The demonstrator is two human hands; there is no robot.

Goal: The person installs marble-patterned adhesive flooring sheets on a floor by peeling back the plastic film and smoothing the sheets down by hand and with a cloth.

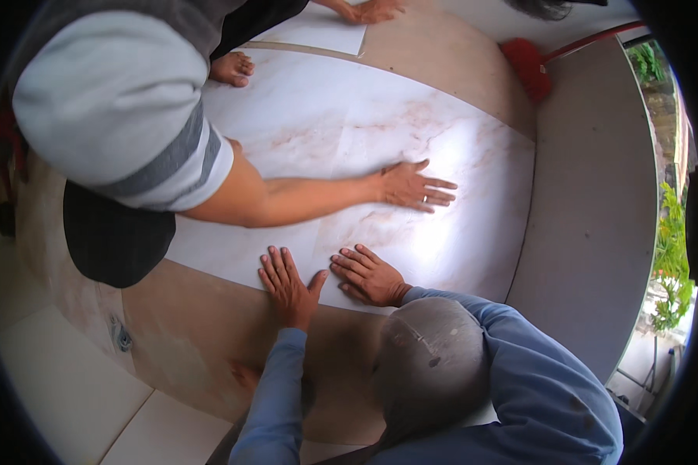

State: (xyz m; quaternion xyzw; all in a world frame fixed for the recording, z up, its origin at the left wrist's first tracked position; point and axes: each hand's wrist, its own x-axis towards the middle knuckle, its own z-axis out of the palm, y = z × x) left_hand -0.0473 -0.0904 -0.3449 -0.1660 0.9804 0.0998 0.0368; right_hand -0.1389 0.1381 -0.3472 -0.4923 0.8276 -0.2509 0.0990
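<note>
Most of the view is filled by the white marbled sheet (364, 143) with pinkish-brown veins, laid flat on a brown base (442, 58) between the two people. Looks pretty thin, so it's probably light for its size, a bit bendy across the middle and slick on that glossy face. Easily creased or chipped at the corners too, I'd guess. It's best held by opposite edges, with the middle supported; otherwise, flat palms. A faint line is seen across it, but whether that's a joint or just print can't be told.

Its right end is bordered by a grey upright panel (589, 209). Toward the middle, a co-worker's hand (415, 187) is stretched out over the glossy face, fingers fanned; contact can't be confirmed.

Near edge: the right hand (368, 277) is laid palm down on the sheet, its grip loosely spread, nothing pinched. Just beside it, the left hand (289, 291) is placed with its fingers on the sheet and wrist over the base; that grip is spread too, thumb well out, nothing pinched.
</note>
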